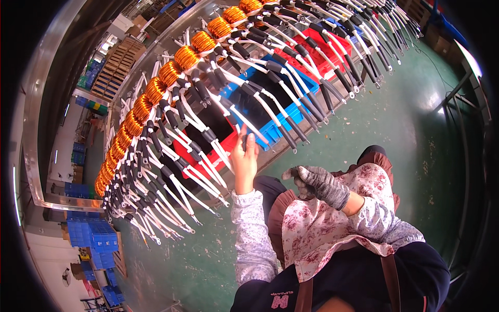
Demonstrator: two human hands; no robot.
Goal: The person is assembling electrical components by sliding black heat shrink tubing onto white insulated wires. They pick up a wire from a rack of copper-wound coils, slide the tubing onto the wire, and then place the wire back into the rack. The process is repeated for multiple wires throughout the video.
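Observation:
My left hand (244, 164) is bare and raised beside the hanging leads, with index finger and thumb stretched upward and apart. Its fingertips are close to a white wire lead (243, 118); whether they touch it I cannot tell. In a grey knitted glove, my right hand (323, 186) is held over my lap with its fingers curled. What it holds, if anything, is hidden. Copper-wound coils (186, 57) stand in a long row, each with white leads carrying black sleeves (209, 135) and metal lugs at their ends.
Under the leads stand a blue crate (280, 122), a red crate (228, 145) and another red crate (332, 52). A metal frame (39, 104) rises on the left. Blue bins (91, 234) and wooden pallets (118, 65) lie beyond. My floral apron (322, 218) covers my lap above the green floor (400, 125).

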